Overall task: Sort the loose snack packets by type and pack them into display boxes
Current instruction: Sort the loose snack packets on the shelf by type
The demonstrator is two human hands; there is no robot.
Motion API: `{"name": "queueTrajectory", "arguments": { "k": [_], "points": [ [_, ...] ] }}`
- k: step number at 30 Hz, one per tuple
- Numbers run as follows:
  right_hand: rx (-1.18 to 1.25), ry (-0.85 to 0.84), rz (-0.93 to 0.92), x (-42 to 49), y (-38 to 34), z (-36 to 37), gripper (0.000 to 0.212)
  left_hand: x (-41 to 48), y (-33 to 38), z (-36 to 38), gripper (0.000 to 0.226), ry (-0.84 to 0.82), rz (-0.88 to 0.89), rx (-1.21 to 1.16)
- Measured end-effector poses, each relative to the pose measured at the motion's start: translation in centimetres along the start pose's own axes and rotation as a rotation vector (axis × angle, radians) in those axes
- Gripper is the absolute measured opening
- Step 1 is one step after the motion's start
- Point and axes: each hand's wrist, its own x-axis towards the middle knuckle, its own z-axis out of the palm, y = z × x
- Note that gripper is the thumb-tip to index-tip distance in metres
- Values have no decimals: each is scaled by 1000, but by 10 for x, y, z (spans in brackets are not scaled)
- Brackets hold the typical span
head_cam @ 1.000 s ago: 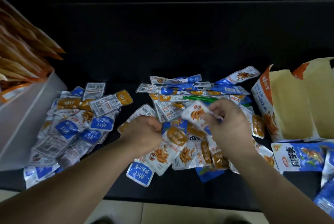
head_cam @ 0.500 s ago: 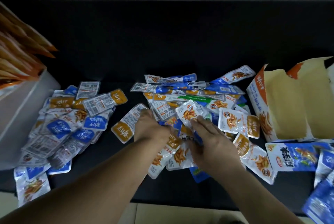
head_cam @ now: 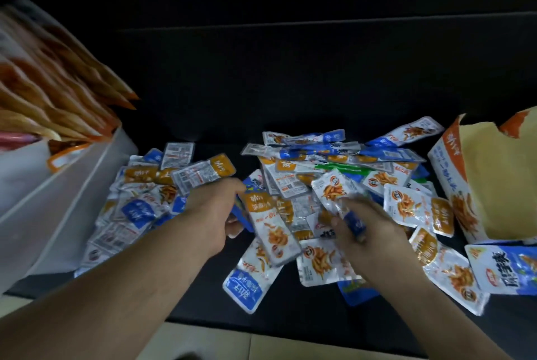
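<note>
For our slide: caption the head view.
Left hand grips an orange-labelled packet, right hand a blue-ended packet, over the pile by a box.

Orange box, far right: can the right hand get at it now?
Probably yes. The orange box lies open, with only flat loose packets between it and the right hand. That hand pinches a packet, so it could drop that in, not grip the box.

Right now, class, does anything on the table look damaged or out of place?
The display box at the right has a ragged, torn top edge. One green packet lies in the middle heap among blue and orange ones.
</note>
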Motion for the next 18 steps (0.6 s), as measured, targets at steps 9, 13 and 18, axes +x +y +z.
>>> {"name": "queueTrajectory", "arguments": {
  "k": [9, 13, 18],
  "points": [
    [633, -93, 167, 3, -67, 0, 34, -15, 5, -12, 29, 43, 355, -11],
    [909, -56, 337, 12, -74, 3, 47, -37, -14, 18, 32, -283, 343, 154],
    [803, 138, 288, 17, -42, -12, 45, -31, -21, 50, 18, -303, 721, 612]
  ]
}}
